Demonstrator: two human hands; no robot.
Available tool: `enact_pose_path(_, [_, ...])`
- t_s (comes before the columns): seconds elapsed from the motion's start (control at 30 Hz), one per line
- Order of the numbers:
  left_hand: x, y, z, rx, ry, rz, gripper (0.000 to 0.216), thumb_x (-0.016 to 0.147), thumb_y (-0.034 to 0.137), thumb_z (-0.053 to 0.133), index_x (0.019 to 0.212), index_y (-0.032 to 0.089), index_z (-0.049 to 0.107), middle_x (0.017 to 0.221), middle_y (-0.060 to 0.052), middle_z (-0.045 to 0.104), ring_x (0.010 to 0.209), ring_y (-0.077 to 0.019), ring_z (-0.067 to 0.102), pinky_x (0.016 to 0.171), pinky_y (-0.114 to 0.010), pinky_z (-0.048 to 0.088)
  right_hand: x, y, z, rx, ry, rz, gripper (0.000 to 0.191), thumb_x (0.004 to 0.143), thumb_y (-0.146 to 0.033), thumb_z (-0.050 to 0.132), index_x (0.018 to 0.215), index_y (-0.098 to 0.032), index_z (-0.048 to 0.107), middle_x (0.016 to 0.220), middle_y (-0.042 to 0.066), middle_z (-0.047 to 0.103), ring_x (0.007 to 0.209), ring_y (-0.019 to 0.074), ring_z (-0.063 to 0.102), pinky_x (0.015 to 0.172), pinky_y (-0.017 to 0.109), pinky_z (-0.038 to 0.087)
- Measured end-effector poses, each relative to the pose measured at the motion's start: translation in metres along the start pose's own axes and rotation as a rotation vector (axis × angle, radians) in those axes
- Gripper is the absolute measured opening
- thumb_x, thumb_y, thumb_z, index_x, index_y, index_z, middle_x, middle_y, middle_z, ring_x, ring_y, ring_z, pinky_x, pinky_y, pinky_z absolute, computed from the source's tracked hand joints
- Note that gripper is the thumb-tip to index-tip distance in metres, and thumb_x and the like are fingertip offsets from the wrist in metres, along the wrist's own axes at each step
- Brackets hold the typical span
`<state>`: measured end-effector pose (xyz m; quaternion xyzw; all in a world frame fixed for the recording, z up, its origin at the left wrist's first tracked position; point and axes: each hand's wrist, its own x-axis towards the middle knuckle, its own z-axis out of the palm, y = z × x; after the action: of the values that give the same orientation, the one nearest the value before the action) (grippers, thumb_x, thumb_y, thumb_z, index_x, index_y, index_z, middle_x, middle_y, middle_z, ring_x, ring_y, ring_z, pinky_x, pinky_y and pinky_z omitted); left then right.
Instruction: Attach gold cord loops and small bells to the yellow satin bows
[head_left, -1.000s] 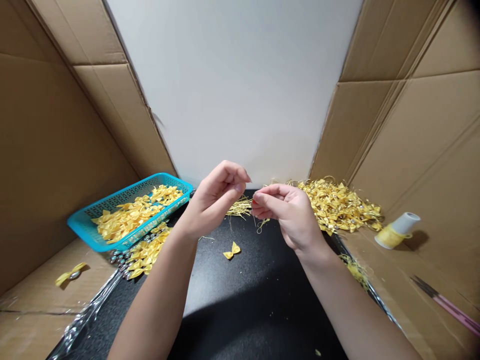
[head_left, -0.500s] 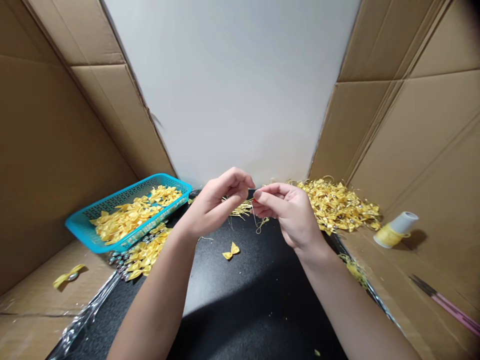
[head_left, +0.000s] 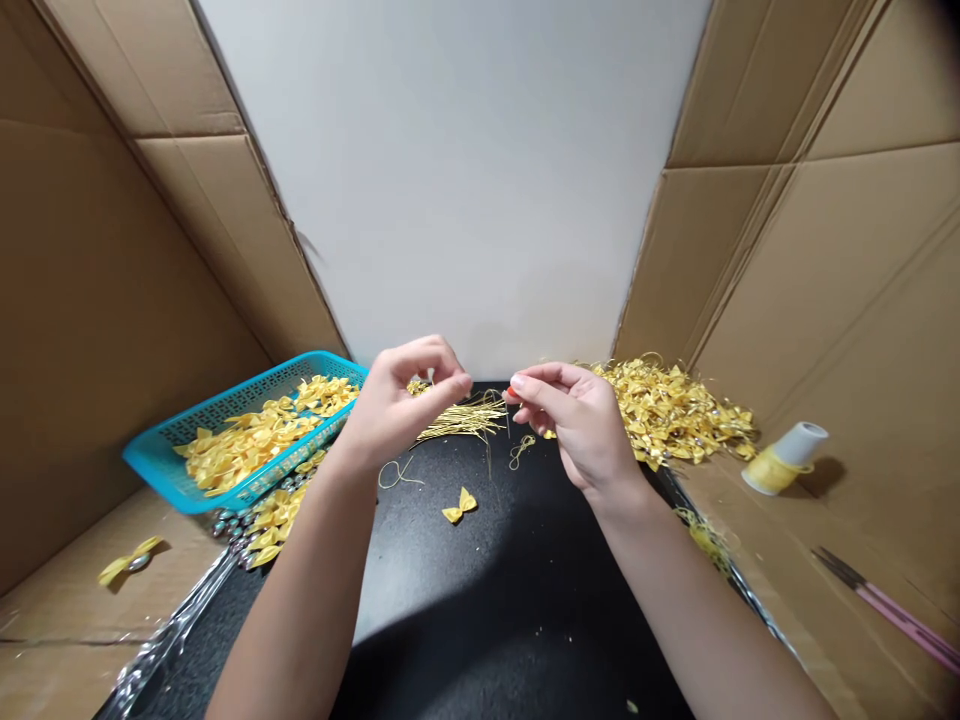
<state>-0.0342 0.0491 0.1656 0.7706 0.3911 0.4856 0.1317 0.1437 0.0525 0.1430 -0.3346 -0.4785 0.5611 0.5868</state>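
Observation:
My right hand [head_left: 581, 410] pinches a small red-orange object [head_left: 511, 392] between thumb and fingertips. A thin, pale strand or needle hangs just below it, too fine to tell. To its left and a short gap away, my left hand [head_left: 409, 395] is closed, thumb against curled forefinger; whatever is in that pinch is too small to make out. Below the hands a single yellow ribbon bow [head_left: 460, 505] lies on the black work surface [head_left: 465, 590]. Behind them lies a bundle of gold cords [head_left: 469, 418], with a small loop of cord [head_left: 521, 452] near it.
A blue basket [head_left: 161, 480] of yellow bows stands at left, with more bows and dark beads [head_left: 232, 525] beside it. At right are a heap of bows [head_left: 675, 410], a thread spool [head_left: 784, 460] and pink-handled scissors [head_left: 892, 610]. Cardboard walls [head_left: 847, 250] flank the space.
My left hand has moved left, away from my right hand, uncovering more of the gold cords. My right hand has stayed nearly in place, still pinching the red-orange object.

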Motion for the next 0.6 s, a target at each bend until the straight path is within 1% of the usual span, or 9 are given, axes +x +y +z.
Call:
enact_pose_path(0.07, [-0.002, 0.01, 0.0, -0.005, -0.164, -0.081, 0.025, 0.081, 0.031, 0.065, 0.06, 0.017, 0.063, 0.062, -0.001, 0.057, 0.06, -0.0126, 0.05, 0.059, -0.027, 0.04, 0.0, 0.0, 0.0, 0.016, 0.012, -0.029, 0.02, 0.062, -0.032, 0.079, 0.07, -0.018, 0.068, 0.064, 0.002, 0.072, 0.048, 0.0081, 0.059, 0.043, 0.021, 0.042])
enact_pose_path(0.1, [-0.003, 0.014, 0.001, -0.015, -0.204, -0.113, 0.023, 0.081, 0.033, 0.066, 0.064, 0.016, 0.067, 0.063, -0.001, 0.059, 0.06, -0.0124, 0.05, 0.058, -0.026, 0.04, 0.0, 0.0, 0.0, 0.03, 0.017, -0.045, 0.019, 0.062, -0.031, 0.079, 0.07, -0.018, 0.068, 0.064, 0.001, 0.072, 0.048, 0.0079, 0.058, 0.045, 0.021, 0.045])
enact_pose_path(0.13, [-0.004, 0.017, 0.002, -0.024, -0.212, -0.138, 0.022, 0.081, 0.034, 0.067, 0.069, 0.016, 0.071, 0.065, -0.002, 0.06, 0.06, -0.0121, 0.05, 0.056, -0.025, 0.04, 0.0, -0.001, 0.0, 0.049, 0.02, -0.062, 0.019, 0.061, -0.031, 0.079, 0.07, -0.018, 0.068, 0.065, 0.001, 0.071, 0.049, 0.008, 0.058, 0.048, 0.022, 0.048])
enact_pose_path(0.23, [-0.005, 0.02, 0.01, -0.063, -0.153, -0.173, 0.023, 0.08, 0.037, 0.069, 0.08, 0.016, 0.076, 0.065, -0.003, 0.06, 0.056, -0.0098, 0.045, 0.049, -0.023, 0.035, -0.001, -0.002, -0.001, 0.091, 0.023, -0.094, 0.019, 0.061, -0.03, 0.08, 0.071, -0.019, 0.068, 0.067, 0.001, 0.072, 0.056, 0.0098, 0.063, 0.054, 0.024, 0.053])
enact_pose_path(0.33, [-0.004, 0.018, 0.017, -0.13, -0.097, -0.163, 0.022, 0.079, 0.037, 0.071, 0.084, 0.016, 0.078, 0.066, -0.002, 0.059, 0.054, -0.0082, 0.041, 0.046, -0.022, 0.032, -0.001, -0.004, -0.002, 0.076, 0.035, -0.102, 0.02, 0.061, -0.032, 0.08, 0.072, -0.019, 0.068, 0.069, 0.002, 0.072, 0.062, 0.0123, 0.066, 0.054, 0.025, 0.054])
enact_pose_path(0.47, [-0.004, 0.019, 0.024, -0.178, -0.003, -0.143, 0.02, 0.078, 0.036, 0.073, 0.078, 0.016, 0.077, 0.061, 0.0, 0.054, 0.052, -0.008, 0.04, 0.046, -0.022, 0.03, -0.003, -0.006, -0.002, 0.056, 0.035, -0.121, 0.021, 0.06, -0.032, 0.08, 0.071, -0.019, 0.068, 0.068, 0.001, 0.071, 0.063, 0.0134, 0.067, 0.054, 0.025, 0.055])
enact_pose_path(0.53, [-0.005, 0.02, 0.025, -0.168, -0.001, -0.15, 0.02, 0.078, 0.035, 0.072, 0.074, 0.016, 0.075, 0.061, 0.0, 0.054, 0.053, -0.0082, 0.04, 0.046, -0.022, 0.031, -0.003, -0.006, -0.003, 0.058, 0.036, -0.143, 0.019, 0.062, -0.03, 0.079, 0.071, -0.019, 0.068, 0.068, 0.001, 0.072, 0.063, 0.0129, 0.067, 0.055, 0.025, 0.055])
enact_pose_path(0.6, [-0.005, 0.02, 0.023, -0.149, -0.034, -0.163, 0.021, 0.079, 0.035, 0.071, 0.073, 0.016, 0.073, 0.062, -0.001, 0.056, 0.053, -0.0087, 0.042, 0.047, -0.023, 0.033, -0.004, -0.006, -0.003, 0.058, 0.041, -0.168, 0.017, 0.064, -0.029, 0.079, 0.073, -0.02, 0.069, 0.069, 0.001, 0.073, 0.062, 0.0121, 0.067, 0.055, 0.024, 0.055])
